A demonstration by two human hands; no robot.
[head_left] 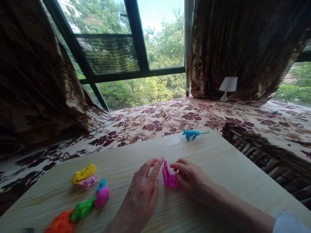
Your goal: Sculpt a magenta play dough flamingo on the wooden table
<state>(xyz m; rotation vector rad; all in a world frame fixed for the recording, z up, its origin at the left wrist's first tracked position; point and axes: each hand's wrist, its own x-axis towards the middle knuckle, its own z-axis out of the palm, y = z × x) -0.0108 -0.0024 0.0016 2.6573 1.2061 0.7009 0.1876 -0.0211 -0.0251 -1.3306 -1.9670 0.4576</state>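
A bright pink modelling-clay figure [170, 180] with upright, leg-like stalks stands on the table between my two hands. My left hand [143, 191] lies just left of it, fingers stretched out and holding nothing. On the other side, my right hand [190, 176] has its fingers loosely bent and apart. Its fingertips are close beside the pink stalks, and the thumb side overlaps the figure's right edge; whether they touch I cannot tell. Farther back, a blue clay animal [191, 134] with a long tail stands on its legs near the table's far edge.
Lumps of clay lie at left: yellow [84, 174], pale pink [88, 182], blue [101, 185], magenta [102, 196], green [83, 209] and orange [60, 222]. A whitish patch [174, 141] shows near the blue animal. A small lamp [228, 84] stands on the flowered cloth [155, 118] behind the table.
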